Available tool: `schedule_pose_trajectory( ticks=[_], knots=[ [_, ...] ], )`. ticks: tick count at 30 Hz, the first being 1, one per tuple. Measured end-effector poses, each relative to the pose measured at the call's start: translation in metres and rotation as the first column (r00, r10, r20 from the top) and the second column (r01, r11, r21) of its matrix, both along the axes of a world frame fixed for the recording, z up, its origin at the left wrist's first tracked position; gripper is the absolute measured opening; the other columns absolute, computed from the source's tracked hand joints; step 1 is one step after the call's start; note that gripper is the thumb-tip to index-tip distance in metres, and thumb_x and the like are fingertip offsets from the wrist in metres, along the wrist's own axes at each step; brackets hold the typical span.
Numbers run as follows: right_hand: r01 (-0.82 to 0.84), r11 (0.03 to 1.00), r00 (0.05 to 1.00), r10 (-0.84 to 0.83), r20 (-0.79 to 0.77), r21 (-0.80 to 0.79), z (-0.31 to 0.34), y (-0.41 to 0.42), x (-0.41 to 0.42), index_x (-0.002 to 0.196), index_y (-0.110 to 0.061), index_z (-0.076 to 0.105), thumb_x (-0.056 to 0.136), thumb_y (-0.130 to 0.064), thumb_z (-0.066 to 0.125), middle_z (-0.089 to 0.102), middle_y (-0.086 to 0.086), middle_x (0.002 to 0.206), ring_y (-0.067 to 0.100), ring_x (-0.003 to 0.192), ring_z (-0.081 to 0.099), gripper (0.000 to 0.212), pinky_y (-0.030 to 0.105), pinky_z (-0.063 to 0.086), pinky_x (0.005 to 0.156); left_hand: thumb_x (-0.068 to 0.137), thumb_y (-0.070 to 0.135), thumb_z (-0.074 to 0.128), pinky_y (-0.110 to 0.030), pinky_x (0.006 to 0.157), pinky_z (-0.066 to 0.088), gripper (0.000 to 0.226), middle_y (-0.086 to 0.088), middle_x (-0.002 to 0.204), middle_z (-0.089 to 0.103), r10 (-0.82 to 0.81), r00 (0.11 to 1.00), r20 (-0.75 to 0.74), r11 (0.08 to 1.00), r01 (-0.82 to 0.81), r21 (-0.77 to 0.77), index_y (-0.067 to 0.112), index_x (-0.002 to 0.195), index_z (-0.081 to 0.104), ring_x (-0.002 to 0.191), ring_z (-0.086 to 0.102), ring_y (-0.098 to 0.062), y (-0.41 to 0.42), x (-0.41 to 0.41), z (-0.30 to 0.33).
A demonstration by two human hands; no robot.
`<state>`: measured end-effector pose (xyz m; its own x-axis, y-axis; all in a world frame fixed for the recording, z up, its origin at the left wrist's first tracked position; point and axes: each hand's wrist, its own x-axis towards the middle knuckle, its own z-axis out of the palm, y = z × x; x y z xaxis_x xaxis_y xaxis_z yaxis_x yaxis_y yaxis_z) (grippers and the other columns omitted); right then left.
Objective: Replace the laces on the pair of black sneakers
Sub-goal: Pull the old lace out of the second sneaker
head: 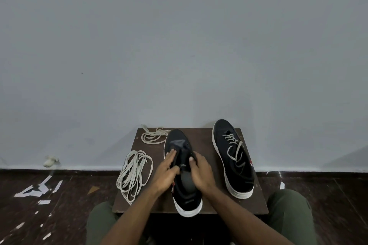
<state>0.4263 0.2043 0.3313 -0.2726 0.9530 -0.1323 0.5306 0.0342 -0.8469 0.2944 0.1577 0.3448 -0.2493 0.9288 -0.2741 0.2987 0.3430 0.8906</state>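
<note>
Both hands, left hand [166, 173] and right hand [200, 173], grip the unlaced sneaker [184, 173], fingers curled over its tongue.

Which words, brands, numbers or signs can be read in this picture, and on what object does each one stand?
None can be read.
Tongue label of the unlaced sneaker: a small light mark, too blurred to read.
Heel of the same sneaker: a faint mark, too small to read.
White tape pieces on the floor: no clear letters.
</note>
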Motion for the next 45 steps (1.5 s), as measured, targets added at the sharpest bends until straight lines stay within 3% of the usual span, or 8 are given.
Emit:
schedule_pose_trajectory(
  ticks=[7,12,21,26,33,36,39,45],
  knots=[
    [-0.154,0.987,0.984,0.157,-0.08,0.039,0.026,0.017,-0.009,0.107,-0.027,0.063,0.084,-0.034,0.059,0.063,-0.006,0.11,0.007,0.106,0.057,0.025,0.032,0.046,0.096,0.074,0.0,0.051,-0.037,0.115,0.032,0.073,0.002,0.151,0.037,0.024,0.999,0.034,1.0,-0.024,0.0,0.017,0.144,0.042,0.137,0.037,-0.016,0.022,-0.024,0.003],
    [-0.132,0.86,0.951,-0.03,0.307,0.493,0.043,0.013,0.07,0.111,-0.021,0.066,0.089,-0.037,0.056,0.062,-0.007,0.108,0.011,0.103,0.055,0.029,0.028,0.044,0.087,0.069,0.005,0.059,-0.037,0.112,0.037,0.075,-0.001,0.143,0.049,0.067,0.998,-0.003,0.997,-0.067,0.026,0.018,0.142,0.047,0.129,0.047,-0.018,0.024,-0.025,-0.001],
    [-0.23,0.828,0.81,-0.128,0.572,0.511,-0.003,0.003,0.115,0.087,-0.03,0.067,0.074,-0.031,0.059,0.067,-0.008,0.072,0.014,0.071,0.066,0.015,0.034,0.036,0.093,0.085,0.002,0.057,-0.016,0.109,0.018,0.048,0.006,0.139,0.049,-0.026,0.917,-0.398,0.938,0.159,0.306,0.015,0.13,0.057,0.143,0.025,-0.01,0.032,0.033,0.033],
    [-0.374,0.786,0.836,0.056,0.546,0.493,-0.008,-0.024,0.099,0.078,-0.028,0.066,0.071,-0.03,0.059,0.064,-0.008,0.069,0.011,0.068,0.062,0.01,0.026,0.04,0.077,0.091,0.027,0.058,-0.026,0.091,0.047,0.025,0.01,0.116,0.066,-0.111,0.857,-0.503,0.951,0.239,0.196,0.027,0.113,0.068,0.107,0.06,-0.011,0.033,0.061,0.045],
    [-0.424,0.75,0.865,0.17,0.471,0.507,-0.004,-0.035,0.095,0.095,-0.031,0.067,0.076,-0.032,0.054,0.069,-0.009,0.082,0.011,0.079,0.062,0.023,0.028,0.046,0.083,0.087,0.052,0.054,-0.032,0.075,0.05,0.032,0.003,0.092,0.068,-0.289,0.653,-0.7,0.955,0.25,-0.161,0.023,0.085,0.066,0.089,0.063,-0.02,0.034,0.087,0.05],
    [-0.466,0.722,0.854,0.216,0.473,0.511,-0.001,-0.034,0.098,0.098,-0.026,0.069,0.079,-0.033,0.052,0.07,-0.005,0.087,0.014,0.081,0.062,0.026,0.031,0.048,0.087,0.085,0.038,0.062,-0.03,0.069,0.048,0.027,-0.001,0.077,0.068,-0.291,0.771,-0.566,0.956,0.217,-0.196,0.019,0.065,0.06,0.077,0.063,-0.021,0.044,0.088,0.054],
    [-0.516,0.731,0.837,0.321,0.442,0.447,0.006,-0.029,0.106,0.109,-0.022,0.065,0.087,-0.038,0.048,0.07,-0.001,0.097,0.017,0.091,0.06,0.032,0.027,0.04,0.096,0.084,0.023,0.064,-0.028,0.062,0.039,0.019,-0.007,0.065,0.065,-0.133,0.982,-0.132,0.985,0.116,-0.125,0.015,0.067,0.064,0.062,0.058,-0.02,0.054,0.085,0.073],
    [-0.237,0.827,0.971,0.213,0.105,0.511,0.027,-0.01,0.127,0.1,-0.024,0.068,0.091,-0.032,0.054,0.068,-0.012,0.094,0.005,0.085,0.062,0.018,0.023,0.048,0.071,0.089,0.02,0.063,-0.027,0.066,0.05,0.008,0.001,0.059,0.066,0.105,0.934,0.34,0.99,-0.066,-0.125,0.012,0.085,0.064,0.054,0.067,-0.012,0.08,0.058,0.124]
  ],
)
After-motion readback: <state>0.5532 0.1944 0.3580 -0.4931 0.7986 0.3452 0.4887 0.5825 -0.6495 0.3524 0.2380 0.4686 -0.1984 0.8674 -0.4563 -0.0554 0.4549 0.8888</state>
